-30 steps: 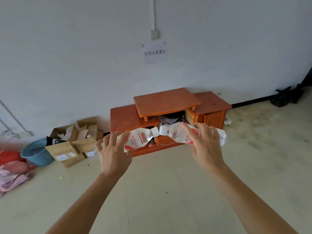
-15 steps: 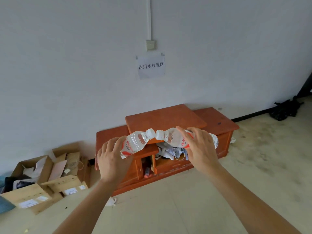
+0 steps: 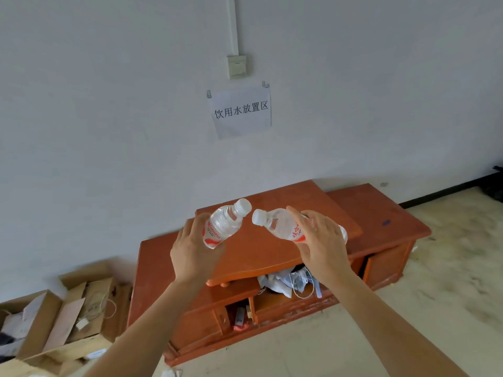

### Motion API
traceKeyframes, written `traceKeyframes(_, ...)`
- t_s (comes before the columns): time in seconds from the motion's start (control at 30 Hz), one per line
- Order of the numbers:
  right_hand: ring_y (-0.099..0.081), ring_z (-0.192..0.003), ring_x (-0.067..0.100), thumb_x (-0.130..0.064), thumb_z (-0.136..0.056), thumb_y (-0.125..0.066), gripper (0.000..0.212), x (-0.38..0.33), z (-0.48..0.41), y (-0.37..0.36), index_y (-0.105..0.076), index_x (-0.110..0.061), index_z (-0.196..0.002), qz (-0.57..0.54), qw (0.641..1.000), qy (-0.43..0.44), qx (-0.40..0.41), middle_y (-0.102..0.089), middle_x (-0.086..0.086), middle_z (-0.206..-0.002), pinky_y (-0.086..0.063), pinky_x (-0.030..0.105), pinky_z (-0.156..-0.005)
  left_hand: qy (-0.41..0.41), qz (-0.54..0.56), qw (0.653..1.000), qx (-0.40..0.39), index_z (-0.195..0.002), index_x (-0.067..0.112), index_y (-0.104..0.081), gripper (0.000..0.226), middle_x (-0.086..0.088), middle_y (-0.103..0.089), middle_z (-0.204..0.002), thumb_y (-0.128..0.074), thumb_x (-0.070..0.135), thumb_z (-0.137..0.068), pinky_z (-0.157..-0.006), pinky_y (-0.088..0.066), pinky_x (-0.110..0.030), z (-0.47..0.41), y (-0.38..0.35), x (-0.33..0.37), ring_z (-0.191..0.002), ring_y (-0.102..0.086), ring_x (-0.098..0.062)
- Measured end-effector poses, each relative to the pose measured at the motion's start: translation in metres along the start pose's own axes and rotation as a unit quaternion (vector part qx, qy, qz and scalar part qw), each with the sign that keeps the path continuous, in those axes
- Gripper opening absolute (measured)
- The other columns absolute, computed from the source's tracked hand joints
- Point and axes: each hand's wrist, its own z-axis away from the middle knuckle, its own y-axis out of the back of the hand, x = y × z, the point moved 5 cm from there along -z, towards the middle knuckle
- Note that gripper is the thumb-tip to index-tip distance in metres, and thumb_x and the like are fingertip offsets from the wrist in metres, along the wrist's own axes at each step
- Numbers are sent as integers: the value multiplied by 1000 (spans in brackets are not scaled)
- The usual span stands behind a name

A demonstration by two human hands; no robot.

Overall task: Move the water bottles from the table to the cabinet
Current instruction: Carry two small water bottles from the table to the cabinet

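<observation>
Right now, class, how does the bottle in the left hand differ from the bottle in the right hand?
The left bottle tilts cap up-right; the right bottle lies nearer level, cap pointing left. The left hand grips the left bottle's base; the right hand covers the right bottle's middle. Left bottle's label shows Latin letters, right bottle's Chinese characters. Both are clear with white caps.

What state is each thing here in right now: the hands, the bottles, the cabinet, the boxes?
left hand, gripping the left bottle
right hand, gripping the right bottle
left bottle, capped, tilted, held in the air
right bottle, capped, tilted, its cap apart from the other's
cabinet, front compartments open, clutter inside
cardboard boxes, flaps open, on the floor
</observation>
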Motion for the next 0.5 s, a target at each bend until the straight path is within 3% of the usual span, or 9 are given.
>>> traceKeyframes(0.23,-63,-114,23,-26,-82,-86,88,74,-151,-58,-34,-29,-153,-97,995,12,4,-61,3,-126,-55,50,-97,103,37,993,36,-125,28,-55,62,10,-67,-112,-86,42,-74,-74,-49,-34,-121,-75,-12,-95,-64,-17)
traceKeyframes(0.43,-63,-119,25,-36,-85,-81,82,84,-237,-140,-35,-28,-152,-174,984,-13,-24,-60,5,-135,-59,46,-91,180,59,982,21,-124,32,-53,62,19,-64,-99,-83,52,-73,-71,-43,-30,-184,-129,-60,-88,-64,-14)
traceKeyframes(0.5,-63,-119,21,-40,-87,-79,79,82,-264,-172,-37,-27,-152,-186,981,-30,-42,-59,2,-136,-60,42,-89,199,69,978,6,-122,34,-51,62,21,-62,-95,-83,54,-73,-71,-48,-32,-209,-151,-85,-85,-66,-15)
